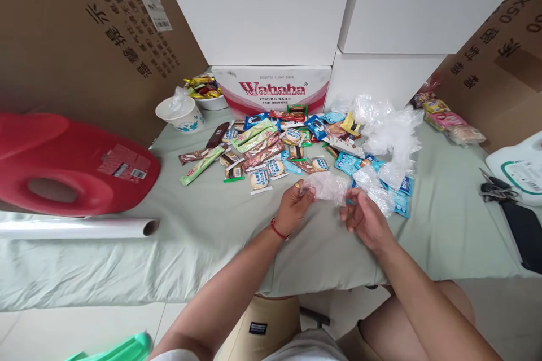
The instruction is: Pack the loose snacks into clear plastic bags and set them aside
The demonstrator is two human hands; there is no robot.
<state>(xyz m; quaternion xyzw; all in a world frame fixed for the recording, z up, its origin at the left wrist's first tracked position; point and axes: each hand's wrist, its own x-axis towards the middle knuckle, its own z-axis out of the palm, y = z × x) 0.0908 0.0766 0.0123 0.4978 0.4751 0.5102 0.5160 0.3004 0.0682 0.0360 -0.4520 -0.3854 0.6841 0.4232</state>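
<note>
My left hand [295, 203] is closed in a pinch on one end of a clear crinkled plastic bag [326, 187], just above the cloth. At the bag's other end is my right hand [366, 219], its fingers loosely curled and apart; whether they touch the plastic is unclear. Beyond both hands lies a spread of wrapped snacks: green-wrapped bars [254, 134], brown-wrapped bars [265, 152], round biscuits in clear packets [259, 180] and blue packets [348, 163]. A heap of crumpled clear plastic bags [387, 130] rests to the right, partly over blue packets.
Behind the snacks stands a Wahaha water carton [271, 87] among white boxes. On the left are a red jug [84, 163], a white roll [80, 228], a paper cup [180, 115] and a bowl [214, 102] of gold-wrapped candy. Keys [497, 189] and a black phone [525, 231] lie right.
</note>
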